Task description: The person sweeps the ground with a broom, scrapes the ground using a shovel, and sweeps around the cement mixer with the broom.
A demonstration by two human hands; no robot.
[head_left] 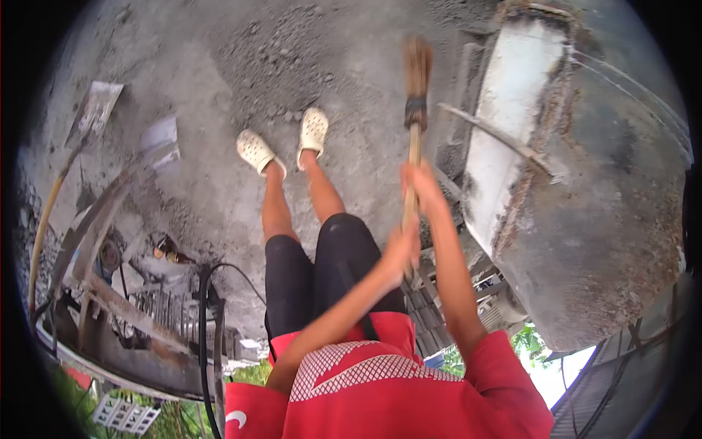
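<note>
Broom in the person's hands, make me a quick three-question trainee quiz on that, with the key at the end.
1. True or false: the left hand and the right hand both hold the broom.
2. Which hand is nearer the bristles? A) left B) right
3. What colour are the clogs?

Key: 1. True. 2. B. 3. Cream, or off-white.

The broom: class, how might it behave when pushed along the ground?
The broom has a slim, straight handle, so it probably stays stiff and feels light for its length. Its bundled bristles, though blurred, look likely to bend.
</note>
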